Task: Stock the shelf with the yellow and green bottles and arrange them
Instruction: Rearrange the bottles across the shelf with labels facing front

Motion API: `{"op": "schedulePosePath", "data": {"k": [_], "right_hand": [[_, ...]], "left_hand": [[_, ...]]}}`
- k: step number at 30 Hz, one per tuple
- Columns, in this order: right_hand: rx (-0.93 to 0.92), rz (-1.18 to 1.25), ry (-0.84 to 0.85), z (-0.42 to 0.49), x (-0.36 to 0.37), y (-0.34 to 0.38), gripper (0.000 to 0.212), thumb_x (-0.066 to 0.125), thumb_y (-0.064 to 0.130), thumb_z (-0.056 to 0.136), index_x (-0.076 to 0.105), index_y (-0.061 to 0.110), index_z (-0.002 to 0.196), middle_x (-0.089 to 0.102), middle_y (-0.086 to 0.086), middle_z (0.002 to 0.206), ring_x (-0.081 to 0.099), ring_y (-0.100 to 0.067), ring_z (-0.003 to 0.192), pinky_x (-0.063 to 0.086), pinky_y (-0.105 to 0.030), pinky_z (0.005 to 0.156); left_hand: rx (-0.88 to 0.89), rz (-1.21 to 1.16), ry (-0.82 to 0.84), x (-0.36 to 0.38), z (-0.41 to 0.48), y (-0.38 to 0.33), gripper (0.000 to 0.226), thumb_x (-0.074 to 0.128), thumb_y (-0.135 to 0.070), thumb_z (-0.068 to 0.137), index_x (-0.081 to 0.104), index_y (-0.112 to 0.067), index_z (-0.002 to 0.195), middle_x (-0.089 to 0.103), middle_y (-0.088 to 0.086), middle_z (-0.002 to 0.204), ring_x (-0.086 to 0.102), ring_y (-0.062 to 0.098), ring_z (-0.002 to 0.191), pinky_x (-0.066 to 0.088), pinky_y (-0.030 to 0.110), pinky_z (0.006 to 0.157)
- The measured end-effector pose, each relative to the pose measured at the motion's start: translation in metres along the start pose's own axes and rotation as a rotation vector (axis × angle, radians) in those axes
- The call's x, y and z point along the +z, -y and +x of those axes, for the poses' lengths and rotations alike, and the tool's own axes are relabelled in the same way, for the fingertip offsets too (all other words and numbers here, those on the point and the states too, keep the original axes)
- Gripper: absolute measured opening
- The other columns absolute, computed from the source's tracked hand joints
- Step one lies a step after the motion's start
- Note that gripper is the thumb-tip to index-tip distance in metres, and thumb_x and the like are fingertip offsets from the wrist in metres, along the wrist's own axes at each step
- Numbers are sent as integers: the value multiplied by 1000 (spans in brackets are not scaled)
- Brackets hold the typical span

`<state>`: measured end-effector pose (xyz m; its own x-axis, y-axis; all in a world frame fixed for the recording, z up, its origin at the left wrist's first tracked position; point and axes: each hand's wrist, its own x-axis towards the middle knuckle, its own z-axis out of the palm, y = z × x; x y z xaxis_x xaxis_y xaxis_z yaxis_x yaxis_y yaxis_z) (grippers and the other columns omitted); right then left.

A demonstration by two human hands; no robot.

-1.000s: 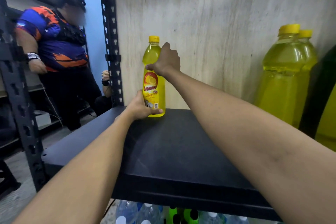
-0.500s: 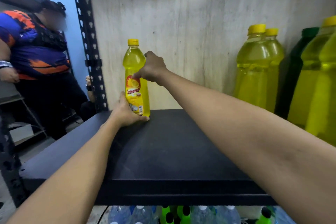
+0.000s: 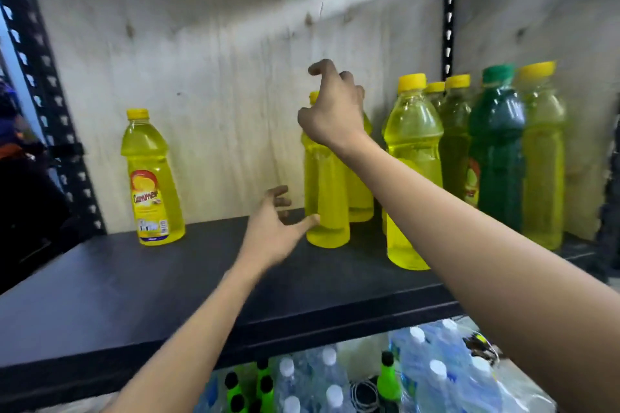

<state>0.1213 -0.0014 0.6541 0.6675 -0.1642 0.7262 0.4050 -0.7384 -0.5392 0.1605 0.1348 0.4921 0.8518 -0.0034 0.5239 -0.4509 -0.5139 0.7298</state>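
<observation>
Labelled bottle (image 3: pixel 151 178) placed to their left, empty, loose-fingered left hand (image 3: pixel 272 232) and right hand (image 3: pixel 332 112) flank the next bottle (image 3: pixel 326 198); a cluster (image 3: pixel 496 161) to their right likely awaits arranging.

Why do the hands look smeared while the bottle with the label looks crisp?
Head view: the left hand and right hand are smeared, likely motion blur, as is the yellow bottle behind the right hand; the labelled bottle at left is readable. Head view: the wide lens bows the left post, and a bright streak of light crosses the back board.
</observation>
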Motion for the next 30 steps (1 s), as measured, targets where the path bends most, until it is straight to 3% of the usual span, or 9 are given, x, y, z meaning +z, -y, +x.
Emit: {"op": "schedulePosePath", "data": {"k": [3, 7, 9, 10, 12, 17, 22, 26, 30], "right_hand": [[103, 96, 38, -1, -7, -17, 70, 60, 15, 80, 35, 17, 145, 45, -18, 137, 42, -41, 127, 35, -40, 105], [248, 259, 196, 3, -5, -33, 64, 61, 26, 90, 34, 11, 147, 50, -15, 142, 48, -33, 131, 43, -38, 107], [300, 312, 258, 4, -3, -39, 53, 59, 28, 94, 45, 8, 141, 57, -13, 131, 56, -30, 120, 51, -35, 94], [307, 339, 279, 5, -1, -42, 46, 58, 26, 93, 51, 7, 134, 61, -13, 117, 59, -29, 107, 53, -32, 79], [289, 370, 292, 4, 1, -46, 38, 61, 21, 91, 58, 6, 126, 59, -8, 97, 57, -25, 89, 45, -27, 60], [223, 323, 317, 9, 6, -55, 54, 70, 22, 87, 49, 9, 135, 61, -13, 127, 58, -30, 117, 52, -39, 96], [176, 305, 301, 10, 10, -57, 57, 71, 24, 87, 46, 8, 135, 59, -12, 128, 59, -28, 114, 53, -34, 88], [138, 261, 313, 11, 10, -53, 66, 72, 26, 86, 40, 7, 140, 52, -14, 137, 54, -30, 124, 51, -37, 98], [132, 233, 364, 12, 6, -49, 67, 72, 28, 85, 41, 13, 142, 50, -13, 139, 54, -29, 124, 51, -41, 99]], "left_hand": [[-61, -15, -4, 37, -1, -20, 119, 82, -69, 52, 27, -21, 146, 51, -1, 135, 55, 19, 120, 50, 37, 97], [-1, 116, -96, 59, -6, -24, 117, 79, -73, 49, 27, -22, 139, 42, 6, 141, 50, 25, 126, 47, 40, 101], [33, 102, -109, 58, -5, -18, 105, 84, -64, 52, 28, -25, 131, 47, 5, 134, 54, 25, 120, 49, 41, 97], [29, 86, -99, 56, -3, -15, 101, 86, -62, 53, 27, -28, 127, 48, 4, 132, 55, 24, 118, 50, 41, 96], [19, 60, -79, 53, -1, -11, 96, 86, -61, 53, 26, -33, 123, 48, 2, 132, 54, 21, 117, 50, 40, 96], [4, 9, -49, 52, 2, -5, 96, 82, -69, 48, 20, -46, 117, 46, -2, 133, 51, 17, 120, 48, 33, 99], [-19, -3, -52, 49, 3, -4, 94, 85, -67, 47, 22, -51, 115, 49, -6, 132, 52, 17, 122, 49, 35, 100], [-9, 92, -119, 50, -4, -11, 102, 84, -74, 41, 24, -48, 119, 52, -9, 129, 54, 12, 115, 50, 30, 95], [1, 141, -128, 50, -6, -15, 98, 85, -68, 50, 27, -41, 124, 55, -5, 131, 55, 17, 118, 50, 31, 94]]}}
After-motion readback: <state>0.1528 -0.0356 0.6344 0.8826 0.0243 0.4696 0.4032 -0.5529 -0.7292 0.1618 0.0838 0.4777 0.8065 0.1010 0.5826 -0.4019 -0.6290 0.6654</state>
